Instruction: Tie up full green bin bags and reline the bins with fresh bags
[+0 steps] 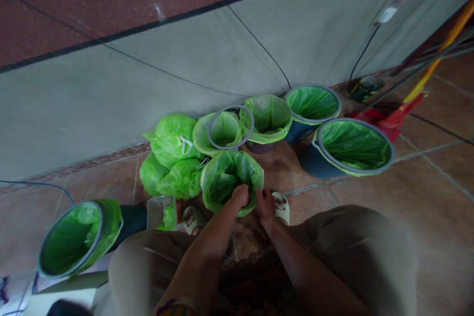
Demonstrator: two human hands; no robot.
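Observation:
A small bin lined with a green plastic bag point(230, 175) stands on the tiled floor right in front of me. My left hand point(237, 200) is closed on the near edge of that bag. My right hand point(264, 205) pinches the same edge just to the right. Both forearms reach down between my knees. Behind this bin stand two more lined bins, one with a loose grey ring point(230, 127) on its rim, the other point(268, 118) beside it.
Two tied green bags point(172, 158) lie at the left. Larger dark bins with green liners stand at the right point(353, 148), the back right point(313, 106) and the near left point(74, 237). A grey wall with cables runs behind. A red broom point(398, 116) leans at the right.

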